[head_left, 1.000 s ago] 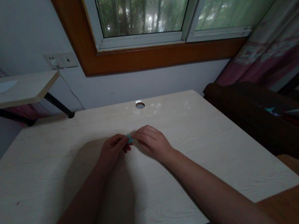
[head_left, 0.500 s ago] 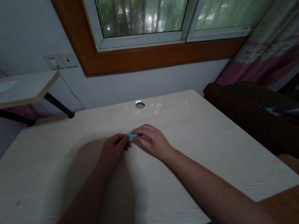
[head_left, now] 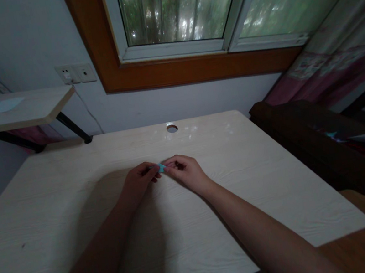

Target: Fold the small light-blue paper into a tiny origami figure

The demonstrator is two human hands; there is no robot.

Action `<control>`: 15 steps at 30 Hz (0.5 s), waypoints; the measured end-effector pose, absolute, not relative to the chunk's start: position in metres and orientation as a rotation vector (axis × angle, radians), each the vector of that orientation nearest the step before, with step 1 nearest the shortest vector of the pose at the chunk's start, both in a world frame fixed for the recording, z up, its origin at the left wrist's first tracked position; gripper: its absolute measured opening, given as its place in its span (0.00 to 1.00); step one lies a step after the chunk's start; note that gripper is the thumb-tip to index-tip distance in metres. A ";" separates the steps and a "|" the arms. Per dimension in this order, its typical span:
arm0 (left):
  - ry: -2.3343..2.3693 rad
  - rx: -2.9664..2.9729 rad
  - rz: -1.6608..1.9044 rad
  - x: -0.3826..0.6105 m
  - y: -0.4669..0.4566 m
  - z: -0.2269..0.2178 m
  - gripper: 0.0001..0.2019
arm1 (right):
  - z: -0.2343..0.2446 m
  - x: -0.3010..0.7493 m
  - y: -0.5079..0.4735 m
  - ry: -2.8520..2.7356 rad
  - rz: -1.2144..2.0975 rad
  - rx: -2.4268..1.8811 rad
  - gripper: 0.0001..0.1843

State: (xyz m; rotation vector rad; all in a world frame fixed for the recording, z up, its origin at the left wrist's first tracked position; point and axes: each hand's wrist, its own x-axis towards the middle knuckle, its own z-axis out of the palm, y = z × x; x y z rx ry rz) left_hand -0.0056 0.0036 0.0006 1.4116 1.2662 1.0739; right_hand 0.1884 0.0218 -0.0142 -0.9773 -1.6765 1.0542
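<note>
A: Pale desk (head_left: 265, 178), window (head_left: 179, 8) behind it. What're the hands up to?

B: Both on a little blue piece (head_left: 161, 168) over the middle of the desk. Left hand (head_left: 142, 178) pinches one end, right hand (head_left: 186, 170) pinches the other. Can't tell if it's touching the desk.

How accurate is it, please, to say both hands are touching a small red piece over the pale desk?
The color is wrong: the head view shows a turquoise piece, with the left hand and right hand touching it over the pale desk.
</note>
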 end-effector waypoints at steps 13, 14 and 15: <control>1.152 1.233 1.130 -0.003 0.003 0.002 0.17 | -0.016 0.187 0.025 -1.435 1.302 -0.943 0.13; 1.134 1.220 1.145 -0.003 0.004 0.000 0.18 | -0.016 0.187 0.025 -1.429 1.309 -0.943 0.13; 1.113 1.207 1.162 -0.003 0.004 -0.001 0.19 | -0.016 0.187 0.025 -1.427 1.311 -0.943 0.12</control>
